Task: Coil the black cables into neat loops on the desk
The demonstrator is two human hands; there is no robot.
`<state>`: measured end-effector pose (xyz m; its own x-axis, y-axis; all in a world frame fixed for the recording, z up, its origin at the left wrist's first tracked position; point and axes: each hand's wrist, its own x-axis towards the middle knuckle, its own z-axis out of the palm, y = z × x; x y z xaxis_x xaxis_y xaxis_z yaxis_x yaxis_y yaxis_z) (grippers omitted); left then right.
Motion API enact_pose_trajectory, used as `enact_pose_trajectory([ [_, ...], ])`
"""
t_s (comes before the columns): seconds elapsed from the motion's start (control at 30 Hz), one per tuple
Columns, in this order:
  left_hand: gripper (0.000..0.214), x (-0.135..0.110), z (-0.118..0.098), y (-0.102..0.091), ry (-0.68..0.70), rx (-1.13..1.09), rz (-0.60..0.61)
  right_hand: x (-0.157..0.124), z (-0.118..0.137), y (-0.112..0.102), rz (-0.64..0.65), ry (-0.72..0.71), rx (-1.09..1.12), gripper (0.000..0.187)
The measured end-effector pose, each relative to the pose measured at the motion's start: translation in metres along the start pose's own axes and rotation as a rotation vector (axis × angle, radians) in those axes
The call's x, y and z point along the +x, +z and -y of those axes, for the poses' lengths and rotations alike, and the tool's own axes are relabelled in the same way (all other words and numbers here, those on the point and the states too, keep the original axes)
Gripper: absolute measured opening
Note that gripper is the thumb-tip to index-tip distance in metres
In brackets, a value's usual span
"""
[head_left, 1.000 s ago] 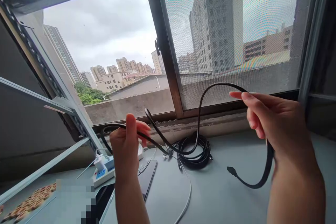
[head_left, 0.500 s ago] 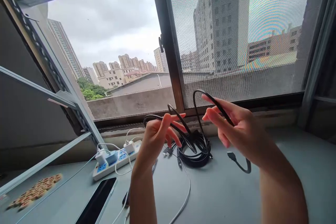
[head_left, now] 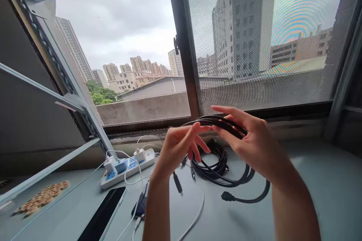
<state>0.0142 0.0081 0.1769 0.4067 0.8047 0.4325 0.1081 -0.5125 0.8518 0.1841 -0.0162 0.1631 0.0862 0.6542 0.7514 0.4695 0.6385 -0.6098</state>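
A black cable (head_left: pixel 223 123) is gathered in several loops between my hands. My right hand (head_left: pixel 251 135) is closed on the strands, thumb below and forefinger stretched out above. Beneath it hangs one cable end with a black plug (head_left: pixel 227 196). My left hand (head_left: pixel 182 143) is at the left side of the loops, thumb and forefinger pinched at the strands while the other fingers spread loosely; its exact contact is partly hidden. Below the left wrist shows another black connector (head_left: pixel 177 183). Behind the loops, a second coil of black cable (head_left: pixel 216 154) rests on the table.
A white power strip (head_left: pixel 106 185) with plugged-in chargers stands at left. Nearer are a phone (head_left: pixel 103 214), a small dark device (head_left: pixel 138 207) and white cables (head_left: pixel 198 216). Small wooden pieces (head_left: pixel 42 197) lie far left, beside a metal frame (head_left: pixel 51 158). A window (head_left: pixel 127 37) is behind.
The wide loose loops have been drawn together into a bundle in my right hand. My left hand has moved right, nearer to it. The hanging plug has swung left and lower.
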Motion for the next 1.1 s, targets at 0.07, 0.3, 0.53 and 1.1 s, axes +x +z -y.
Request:
enact_pose_trajectory([
  [0.07, 0.038, -0.003, -0.002, -0.005, 0.134, -0.044, -0.117, 0.001, -0.001, -0.002, -0.08, -0.002, 0.004, 0.035],
  [0.3, 0.06, 0.004, 0.006, -0.005, 0.293, 0.271, -0.29, -0.001, 0.005, -0.007, -0.214, -0.067, 0.139, 0.019],
  [0.53, 0.027, 0.021, 0.022, 0.012, 0.086, -0.09, -0.322, -0.008, 0.023, -0.005, -0.475, -0.123, 0.342, 0.019],
  [1.1, 0.058, 0.02, 0.023, 0.0, -0.116, -0.582, -0.335, 0.013, -0.002, 0.023, -0.164, 0.08, 0.258, 0.036],
])
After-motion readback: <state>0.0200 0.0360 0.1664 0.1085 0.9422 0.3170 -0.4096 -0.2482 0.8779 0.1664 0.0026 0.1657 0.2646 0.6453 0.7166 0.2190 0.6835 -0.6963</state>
